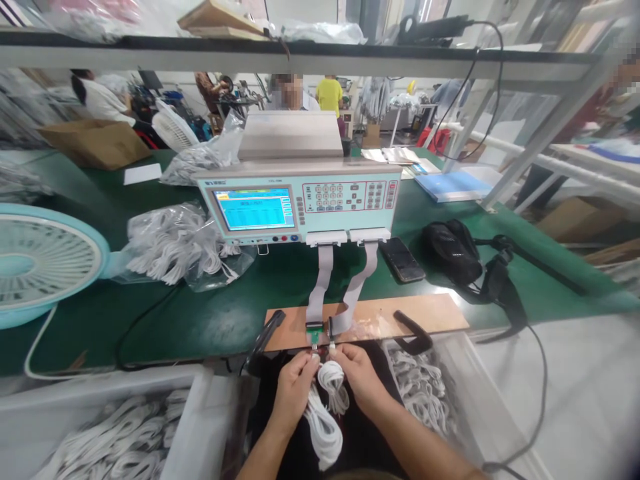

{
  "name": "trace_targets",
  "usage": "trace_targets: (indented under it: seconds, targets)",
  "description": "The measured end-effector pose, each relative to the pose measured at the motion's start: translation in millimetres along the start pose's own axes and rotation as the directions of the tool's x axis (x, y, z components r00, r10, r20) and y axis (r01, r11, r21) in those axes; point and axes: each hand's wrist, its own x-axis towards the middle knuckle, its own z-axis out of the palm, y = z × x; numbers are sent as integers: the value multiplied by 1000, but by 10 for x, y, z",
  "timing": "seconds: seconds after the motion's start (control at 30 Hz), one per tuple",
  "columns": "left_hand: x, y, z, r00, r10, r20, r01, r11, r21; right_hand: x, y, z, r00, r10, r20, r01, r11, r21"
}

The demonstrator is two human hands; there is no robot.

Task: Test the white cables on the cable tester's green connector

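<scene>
A green table [215,327] runs across the frame. In the lower left, a white bin [200,407] holds many looped pale cables [115,440]. The tester [295,200] stands at the centre, its screen lit. In the lower right, a second bin [493,407] holds more bundled cables [420,390]. A fan [50,267] lies at the left edge; a carton [95,143] sits in the upper left, its contents hidden. Left of the tester, a clear bag [195,277] is filled with white cables [160,247]. A wooden board [430,317] lies below the tester.

At bottom centre, the left hand [295,383] and right hand [357,373] each pinch a plug of the white cable [325,430] between thumb and fingers. Its loops hang between the hands. The left plug meets a small green circuit board [315,333], the right one a black connector [330,328]; how fully they are seated cannot be told.
</scene>
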Motion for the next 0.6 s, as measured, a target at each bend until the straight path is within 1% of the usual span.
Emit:
trace_targets:
  seconds: [0.17, 0.27, 0.37, 0.47, 0.6]
  targets:
    - [-34, -27, 87, 990, -91, -106, 79, 990, -117, 10, 14, -11, 1000, 18, -1, -18, 1000, 17]
    - [-46, -40, 123, 984, -111, -140, 94, 988, -123, 7, 23, -4, 999, 35, 14, -36, 998, 51]
    - [-39, -64, 131, 986, -92, -142, 80, 993, -89, 0, 21, 9, 999, 28, 20, -30, 997, 77]
    - [-15, -65, 119, 988, -79, -133, 72, 996, -58, -6, 11, 24, 1000, 10, 2, -11, 997, 75]
    - [36, -26, 98, 994, -53, -93, 44, 994, -96, 6, 16, 32, 1000, -1, 28, -1, 997, 78]
